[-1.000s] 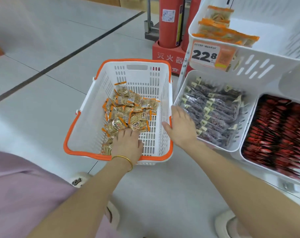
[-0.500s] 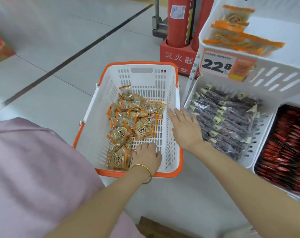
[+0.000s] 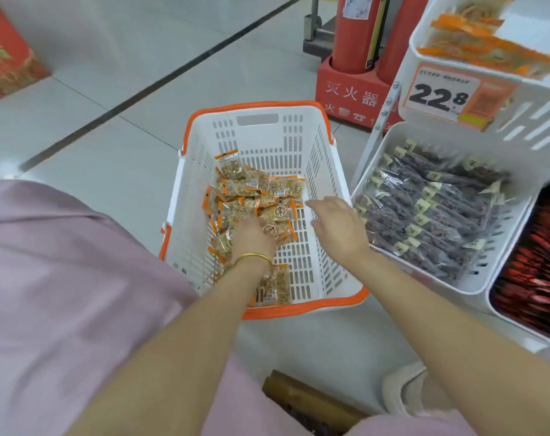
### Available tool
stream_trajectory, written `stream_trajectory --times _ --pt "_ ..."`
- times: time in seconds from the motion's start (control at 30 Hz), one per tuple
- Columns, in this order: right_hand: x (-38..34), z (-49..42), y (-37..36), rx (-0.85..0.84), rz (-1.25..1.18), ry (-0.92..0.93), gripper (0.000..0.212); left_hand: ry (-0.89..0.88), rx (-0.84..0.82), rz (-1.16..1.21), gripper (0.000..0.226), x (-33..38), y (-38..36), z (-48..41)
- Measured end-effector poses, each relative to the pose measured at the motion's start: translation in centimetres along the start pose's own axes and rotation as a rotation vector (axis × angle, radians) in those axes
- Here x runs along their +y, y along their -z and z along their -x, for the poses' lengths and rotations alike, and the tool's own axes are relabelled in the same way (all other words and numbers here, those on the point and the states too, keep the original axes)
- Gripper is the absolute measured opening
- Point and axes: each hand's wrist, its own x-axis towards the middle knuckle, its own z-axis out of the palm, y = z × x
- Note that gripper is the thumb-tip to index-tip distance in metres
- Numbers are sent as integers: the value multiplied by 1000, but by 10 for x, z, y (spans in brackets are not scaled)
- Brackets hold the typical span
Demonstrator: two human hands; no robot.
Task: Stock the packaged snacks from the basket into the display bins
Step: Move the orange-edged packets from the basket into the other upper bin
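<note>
Basket (image 3: pixel 267 143) open from above; upper bin (image 3: pixel 537 118) overhangs the lower bin (image 3: pixel 381 149).

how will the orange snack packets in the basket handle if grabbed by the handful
Probably light and crinkly: the orange snack packets are small film pouches lying loosely heaped. Likely slippery, since the glossy wrappers overlap askew, so some may slide out of a handful. Being flat, they should not roll.

The light is bright, even and soft, and the shadows are weak. The pale floor (image 3: pixel 110 89) has a mild shine. The wide lens bends shapes near the edges. The right hand (image 3: pixel 339 228) looks smeared, and the upper bin (image 3: pixel 519 121) is slightly unsharp.
</note>
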Motion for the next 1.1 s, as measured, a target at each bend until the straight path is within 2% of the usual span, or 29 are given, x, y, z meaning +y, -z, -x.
stream_trajectory --times 0.13,0.23,0.3,0.43,0.47,0.57,0.67,0.77,0.87,1.03,1.1 --pt "-31 -19 -35 -152 37 91 18 76 187 223 36 -22 16 -20" --pt "-57 -29 -64 -531 -132 9 20 105 205 355 38 -35 19 -25" --pt "-70 -33 -86 -708 -187 -72 30 56 196 370 38 -42 20 -29" --pt "-85 -35 -116 -903 -284 -231 79 9 142 385 33 -45 20 -36" --pt "-86 -35 -119 -919 -278 -239 80 4 129 399 35 -44 20 -37" --pt "-85 -33 -127 -900 -176 -189 53 21 101 447 37 -43 21 -39" --pt "-83 -28 -132 -939 -82 -152 49 47 73 465 34 -41 24 -38" --pt "-82 -26 -136 -951 -40 -114 22 58 50 482 32 -41 24 -36" --pt "-81 -29 -141 -879 -79 -132 32 93 47 492 30 -40 25 -36" --pt "-80 -31 -137 -832 -146 -155 32 112 36 499 30 -40 29 -30" --pt "-78 -30 -135 -868 -139 -150 33 119 32 489 29 -40 30 -27"
